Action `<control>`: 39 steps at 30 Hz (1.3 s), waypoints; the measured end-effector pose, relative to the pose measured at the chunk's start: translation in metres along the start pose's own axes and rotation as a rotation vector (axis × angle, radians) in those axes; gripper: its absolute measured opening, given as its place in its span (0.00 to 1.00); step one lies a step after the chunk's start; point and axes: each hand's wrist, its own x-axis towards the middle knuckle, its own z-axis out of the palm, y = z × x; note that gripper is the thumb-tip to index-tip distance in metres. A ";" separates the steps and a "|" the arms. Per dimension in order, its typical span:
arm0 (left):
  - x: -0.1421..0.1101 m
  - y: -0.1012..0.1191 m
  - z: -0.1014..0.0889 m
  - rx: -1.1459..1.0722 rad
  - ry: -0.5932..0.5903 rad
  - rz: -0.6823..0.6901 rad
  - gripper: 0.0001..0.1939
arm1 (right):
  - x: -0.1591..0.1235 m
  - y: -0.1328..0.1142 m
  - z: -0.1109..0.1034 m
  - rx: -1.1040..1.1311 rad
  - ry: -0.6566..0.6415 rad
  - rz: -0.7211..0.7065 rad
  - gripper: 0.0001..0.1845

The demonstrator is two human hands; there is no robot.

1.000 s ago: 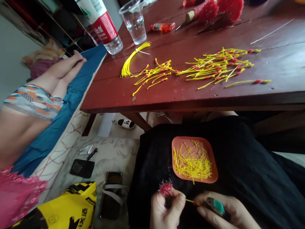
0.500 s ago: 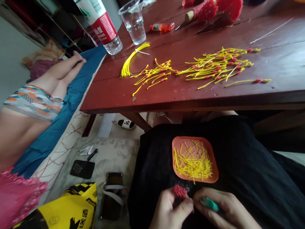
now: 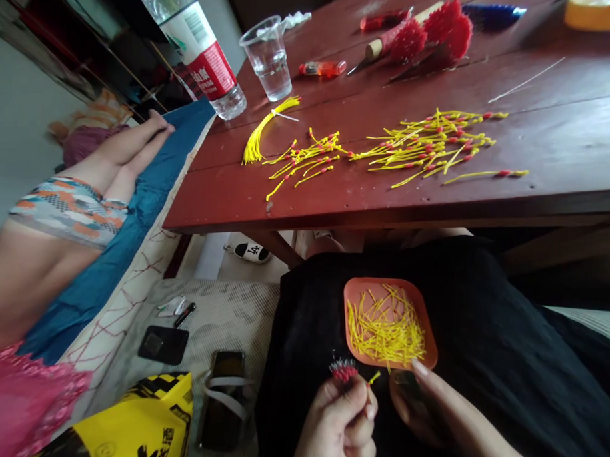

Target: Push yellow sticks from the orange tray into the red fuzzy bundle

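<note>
Perhaps the right hand [image 3: 438, 400], clasping a dark object [image 3: 408, 385], risked bumping the tray's [image 3: 429, 337] near-right corner, spilling cords [image 3: 388, 329], as the left hand [image 3: 341, 414] pinched a red tuft [image 3: 344, 370].

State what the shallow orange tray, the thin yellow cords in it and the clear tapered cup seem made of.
Orange tray: probably plastic, matte, judging by its smooth, even surface. Yellow cords: likely synthetic thread, slender and stiff-looking, though cotton is possible. Clear cup: probably thin plastic, glossy, being see-through with a flared rim.
</note>
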 end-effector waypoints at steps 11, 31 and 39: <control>0.001 -0.004 -0.005 0.005 -0.102 -0.064 0.17 | 0.003 0.019 0.006 0.320 0.102 0.201 0.20; 0.004 -0.003 -0.009 0.015 -0.178 -0.066 0.16 | 0.001 0.005 0.011 0.285 0.150 0.219 0.20; 0.004 -0.002 -0.008 0.019 -0.160 -0.073 0.17 | -0.002 -0.004 0.013 0.228 0.148 0.212 0.18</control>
